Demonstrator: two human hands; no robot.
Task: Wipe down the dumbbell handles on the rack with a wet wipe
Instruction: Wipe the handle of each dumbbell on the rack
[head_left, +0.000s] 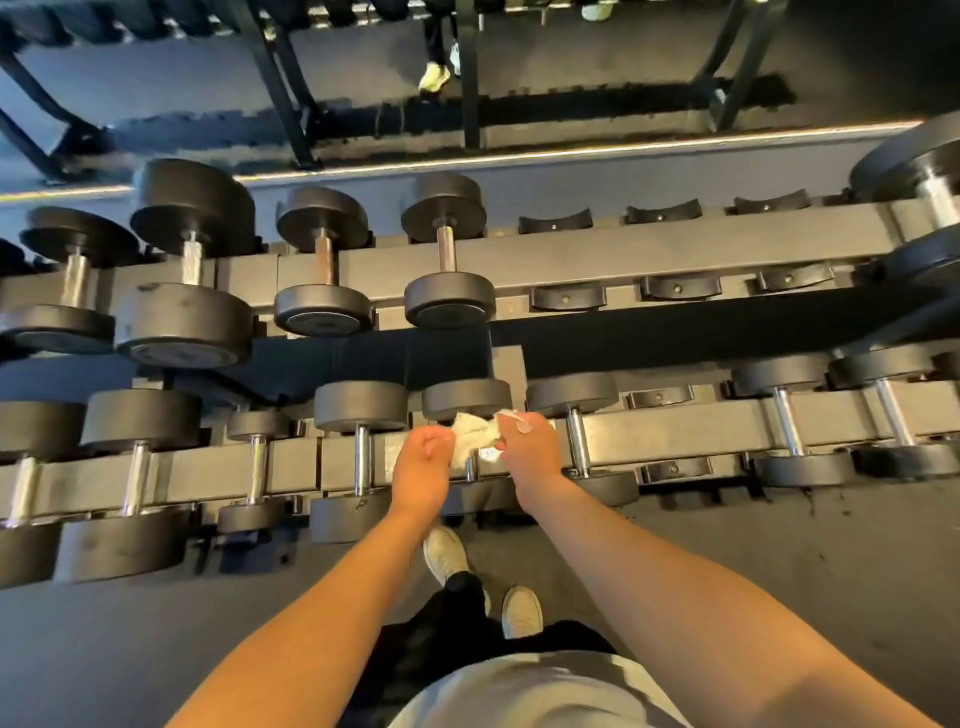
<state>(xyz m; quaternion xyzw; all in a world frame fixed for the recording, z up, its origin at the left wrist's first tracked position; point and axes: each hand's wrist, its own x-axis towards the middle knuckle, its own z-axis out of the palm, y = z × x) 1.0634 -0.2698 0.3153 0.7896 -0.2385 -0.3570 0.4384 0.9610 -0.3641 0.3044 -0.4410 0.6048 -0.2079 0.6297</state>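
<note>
Gym floor (727, 561) by the dumbbell rack (675, 431): two hands are holding a wet wipe (474, 435).
Both the left hand (422, 460) and the right hand (531, 448) are clamping their grip on the crumpled white wipe, which is lying against the handle of a small dumbbell (466, 399) on the lower tier; behind, upper-tier dumbbells (449, 306) are sitting in cradles.

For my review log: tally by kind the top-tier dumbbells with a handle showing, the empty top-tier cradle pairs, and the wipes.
Top-tier dumbbells: 5
Empty top-tier cradle pairs: 3
Wet wipe: 1
Total: 9
</note>
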